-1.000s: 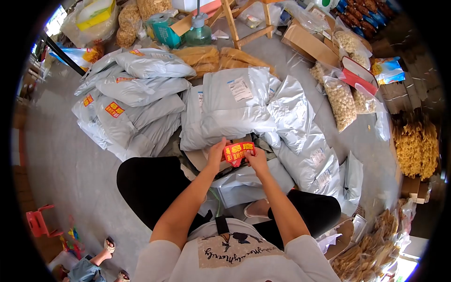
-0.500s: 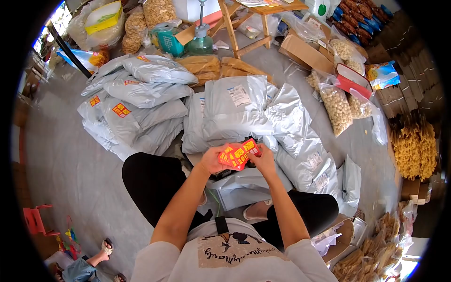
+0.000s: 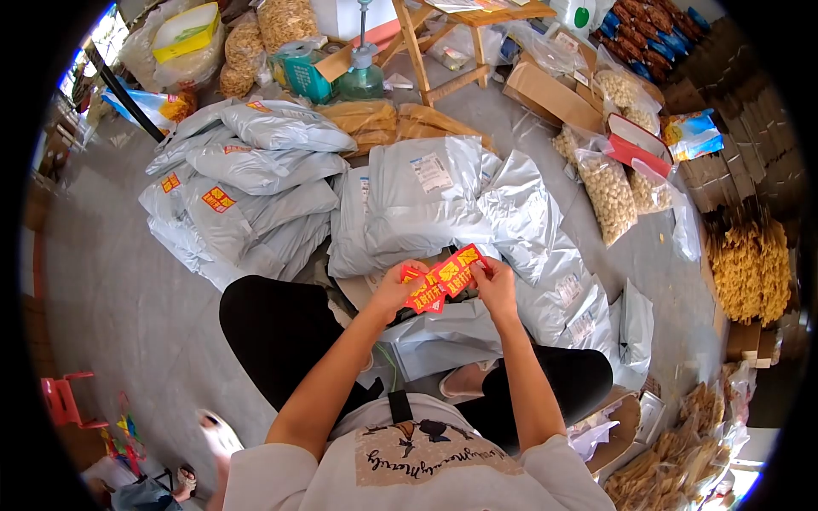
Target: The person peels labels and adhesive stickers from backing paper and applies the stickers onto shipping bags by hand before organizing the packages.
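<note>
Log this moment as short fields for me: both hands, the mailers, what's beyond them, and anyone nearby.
Left hand: holds overlapping red-and-yellow stickers
Right hand: pinches one red-and-yellow sticker near its right end
Left pile: grey mailers, several bearing red-and-yellow labels
Centre mailer: white shipping label showing; no red label visible
Beyond mailers: green pump bottle, wooden table
Nearby person: slippered foot, lower left, blurred

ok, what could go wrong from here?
1. The red label in the right hand overlaps the other labels in the left hand, so an extra one might come along or drop.
2. The grey bags on the left are heaped on one another; a knock could make one slide.
</note>
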`<state>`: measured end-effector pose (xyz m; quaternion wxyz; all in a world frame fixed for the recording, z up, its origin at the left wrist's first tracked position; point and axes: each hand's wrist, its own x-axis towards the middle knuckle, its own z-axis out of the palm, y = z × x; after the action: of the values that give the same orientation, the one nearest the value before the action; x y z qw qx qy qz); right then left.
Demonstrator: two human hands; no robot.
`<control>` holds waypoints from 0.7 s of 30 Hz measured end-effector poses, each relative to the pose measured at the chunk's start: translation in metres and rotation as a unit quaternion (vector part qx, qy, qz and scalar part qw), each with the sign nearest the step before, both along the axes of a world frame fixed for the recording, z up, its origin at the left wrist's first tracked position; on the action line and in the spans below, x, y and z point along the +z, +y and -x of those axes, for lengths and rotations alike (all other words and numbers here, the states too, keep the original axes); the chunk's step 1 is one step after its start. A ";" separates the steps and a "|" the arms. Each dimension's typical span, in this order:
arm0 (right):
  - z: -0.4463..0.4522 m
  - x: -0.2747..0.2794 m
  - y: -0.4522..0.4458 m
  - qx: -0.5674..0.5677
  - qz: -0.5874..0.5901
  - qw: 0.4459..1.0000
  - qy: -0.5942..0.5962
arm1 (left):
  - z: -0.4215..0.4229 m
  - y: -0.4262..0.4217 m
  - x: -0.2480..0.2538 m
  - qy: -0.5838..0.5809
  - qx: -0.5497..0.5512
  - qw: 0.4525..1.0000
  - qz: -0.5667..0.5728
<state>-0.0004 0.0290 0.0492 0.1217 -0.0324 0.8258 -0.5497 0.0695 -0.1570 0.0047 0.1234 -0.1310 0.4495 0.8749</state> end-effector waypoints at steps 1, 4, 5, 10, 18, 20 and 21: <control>0.000 0.000 0.001 -0.001 -0.017 1.000 0.012 | -0.001 0.000 0.002 0.008 -0.007 0.997 0.073; 0.001 0.000 0.002 0.004 -0.058 0.997 0.052 | -0.002 0.003 0.010 0.027 -0.011 0.991 0.132; 0.002 0.000 0.002 0.010 -0.081 0.993 0.079 | -0.003 0.004 0.013 0.027 -0.011 0.991 0.132; 0.002 -0.001 -0.001 0.032 -0.083 0.994 0.067 | -0.006 0.007 0.026 0.018 -0.026 0.980 0.195; -0.001 0.013 -0.009 0.050 -0.144 0.986 0.073 | -0.008 0.007 0.025 0.020 -0.019 0.979 0.203; -0.010 0.025 -0.023 -0.041 -0.180 0.933 0.310 | -0.008 0.007 0.024 0.019 -0.020 0.977 0.212; -0.014 0.029 -0.029 -0.075 -0.193 0.900 0.384 | -0.009 0.009 0.023 0.013 -0.006 0.976 0.216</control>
<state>0.0131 0.0004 0.0786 -0.2427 -0.1547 0.8984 -0.3317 0.0780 -0.1484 0.0275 0.0914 -0.1407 0.6303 0.7580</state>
